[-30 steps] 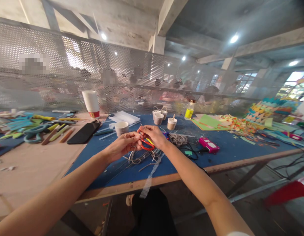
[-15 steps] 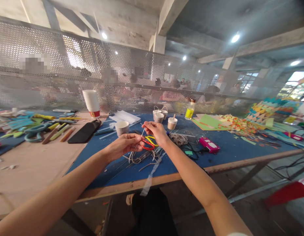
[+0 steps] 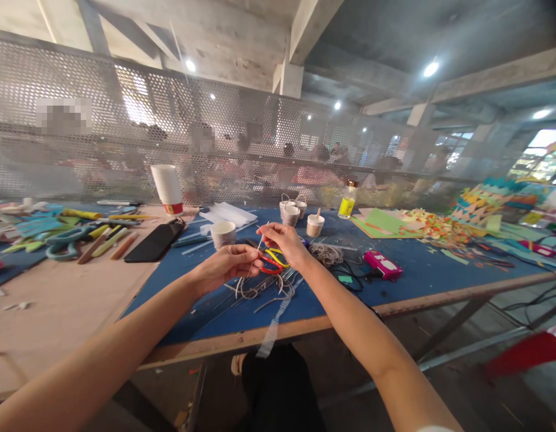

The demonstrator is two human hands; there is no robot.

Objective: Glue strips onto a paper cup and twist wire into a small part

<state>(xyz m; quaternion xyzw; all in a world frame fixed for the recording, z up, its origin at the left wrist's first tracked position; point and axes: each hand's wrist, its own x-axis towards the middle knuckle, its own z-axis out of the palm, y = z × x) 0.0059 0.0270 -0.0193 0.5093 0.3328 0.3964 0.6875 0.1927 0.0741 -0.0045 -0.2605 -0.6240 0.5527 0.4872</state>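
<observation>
Blue tabletop, with a thin pale strand pinched at two points

Behind the bench, beyond my hands, a grey perforated metal screen closes off the far side, with blurred people behind it. My left hand and right hand are close together but apart, each closed at thumb and fingertips on the strand. It stands in the short gap between them, slightly tilted; I take it that I grip so near each other because something this slender would bend over a longer span. My right fingers pinch higher, my left lower, which probably lets me steady one point while guiding the other.

Just beside the pinch, under my right hand, are a red loop-shaped handle and a yellow loop-shaped handle; whether I hold them or they lie on the table, I cannot tell. Below my hands sprawls a loose tangle of grey cord, presumably left there to be within easy reach.

Past my left hand stands a round white cup. Beyond my right hand is a cluster of small pale cups, perhaps grouped there so that my elbows miss them. Right of that hand lie a bundled coil of grey cord and a magenta plastic box.
</observation>
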